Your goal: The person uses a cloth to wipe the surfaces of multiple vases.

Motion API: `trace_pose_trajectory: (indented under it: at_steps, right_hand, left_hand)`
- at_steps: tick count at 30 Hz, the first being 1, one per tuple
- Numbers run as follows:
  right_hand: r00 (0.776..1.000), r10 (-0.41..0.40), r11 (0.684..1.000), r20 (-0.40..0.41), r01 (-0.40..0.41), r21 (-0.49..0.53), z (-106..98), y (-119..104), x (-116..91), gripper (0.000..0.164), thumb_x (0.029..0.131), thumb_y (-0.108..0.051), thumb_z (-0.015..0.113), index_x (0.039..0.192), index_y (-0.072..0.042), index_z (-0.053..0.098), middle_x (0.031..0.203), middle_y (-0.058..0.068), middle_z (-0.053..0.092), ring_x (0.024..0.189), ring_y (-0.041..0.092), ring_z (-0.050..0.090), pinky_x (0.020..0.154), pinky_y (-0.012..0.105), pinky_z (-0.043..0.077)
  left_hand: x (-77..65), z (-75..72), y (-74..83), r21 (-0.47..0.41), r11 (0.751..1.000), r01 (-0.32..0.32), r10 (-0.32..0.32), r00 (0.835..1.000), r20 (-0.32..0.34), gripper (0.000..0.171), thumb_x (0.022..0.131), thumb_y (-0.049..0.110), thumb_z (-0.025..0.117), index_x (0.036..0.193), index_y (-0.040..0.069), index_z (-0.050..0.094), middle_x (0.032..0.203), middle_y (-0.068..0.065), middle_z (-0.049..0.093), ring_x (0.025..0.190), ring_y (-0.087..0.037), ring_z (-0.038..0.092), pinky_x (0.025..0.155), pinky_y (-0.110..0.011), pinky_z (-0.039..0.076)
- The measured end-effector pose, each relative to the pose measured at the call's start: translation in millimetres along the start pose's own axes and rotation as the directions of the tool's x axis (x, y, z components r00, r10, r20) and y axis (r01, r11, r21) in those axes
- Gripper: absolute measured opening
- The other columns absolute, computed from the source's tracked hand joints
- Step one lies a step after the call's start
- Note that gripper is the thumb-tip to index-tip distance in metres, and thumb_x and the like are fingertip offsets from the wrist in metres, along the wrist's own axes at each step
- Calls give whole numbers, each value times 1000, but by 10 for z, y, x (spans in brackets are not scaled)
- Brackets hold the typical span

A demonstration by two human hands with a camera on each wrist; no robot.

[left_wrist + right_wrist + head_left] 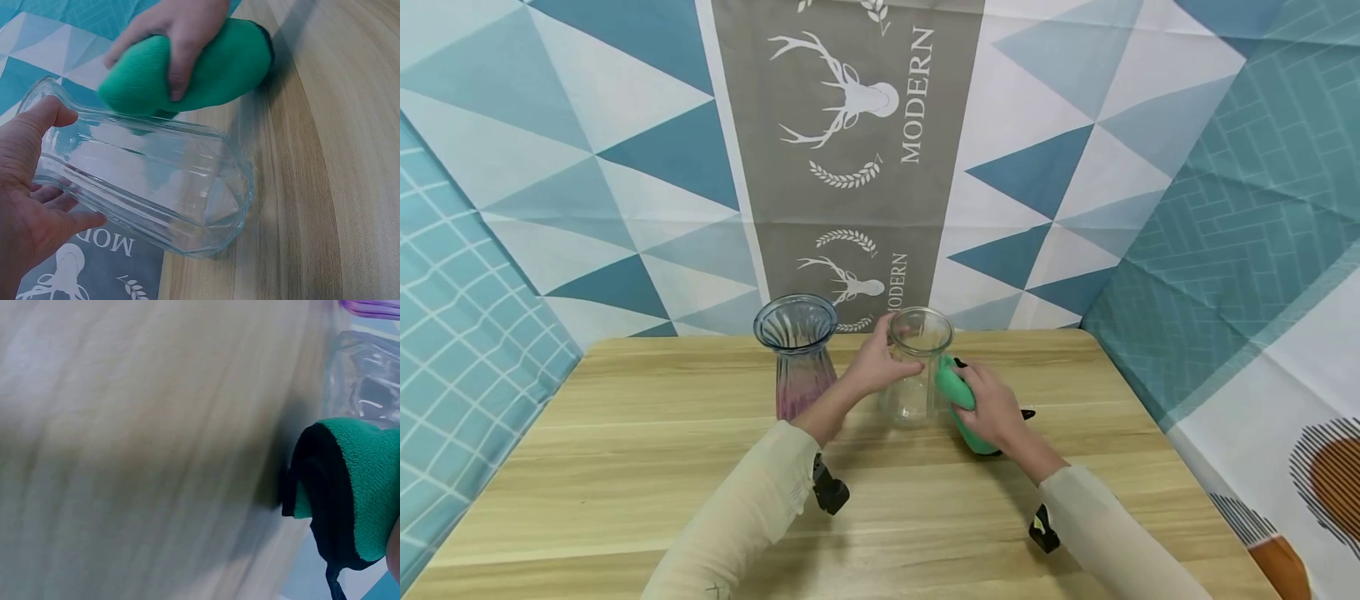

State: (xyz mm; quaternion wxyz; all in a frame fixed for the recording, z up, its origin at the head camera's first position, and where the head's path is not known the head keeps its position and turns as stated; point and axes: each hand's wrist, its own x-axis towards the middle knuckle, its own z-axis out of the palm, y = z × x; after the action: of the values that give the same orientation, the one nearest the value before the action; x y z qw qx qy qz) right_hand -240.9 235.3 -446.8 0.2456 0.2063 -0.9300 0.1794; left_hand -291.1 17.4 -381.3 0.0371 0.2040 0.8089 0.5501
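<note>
My left hand (880, 362) grips a clear glass vase (162, 181) near its neck, thumb on one side and fingers round the other. In the head view the vase stands upright on the table. Bunched in my right hand (991, 408) is a green towel (231, 69) with black edging and a black loop. It presses up against the right side of the vase, its lower end hanging close over the tabletop. In the right wrist view the towel (372, 481) shows large, and the hand is mostly out of frame.
A second glass vase (797, 358), blue at the rim and pink-purple below, stands left of the clear one, behind my left forearm. The wooden table (647, 467) ends at a patterned cloth backdrop (850, 208). Black wrist straps hang under both forearms.
</note>
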Motion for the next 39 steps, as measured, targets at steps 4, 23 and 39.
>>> trace_pose_trajectory:
  at_steps: [4, 23, 39]
  right_hand:
    - [994, 13, 998, 110, -6, -61, 16, 21, -43, 45, 80, -17, 71, 121, -10, 55, 119, 12, 57, 103, 29, 57, 71, 45, 53]
    - [965, 57, 992, 255, -27, -121, -31, 79, -76, 52, 80, -17, 69, 128, -13, 50, 124, 12, 55, 108, 30, 56, 78, 48, 53]
    - [996, 53, 995, -71, -47, 86, -104, -79, 149, 47, 79, -13, 69, 123, -4, 55, 111, 17, 59, 88, 29, 59, 66, 45, 51]
  left_hand:
    - [1, -18, 5, 8, 1000, 9, -9, 1000, -6, 93, 72, 13, 77, 146, 9, 21, 138, -12, 50, 128, -33, 45, 105, -48, 39]
    - [18, -36, -11, -23, 999, 28, -28, 999, 16, 93, 73, 12, 75, 147, 11, 19, 139, -12, 48, 133, -32, 40, 107, -47, 38]
    - [-8, 60, -4, 71, 997, -28, 32, 998, -63, 100, 71, 30, 82, 146, 7, 21, 132, -15, 43, 124, -30, 45, 102, -45, 43]
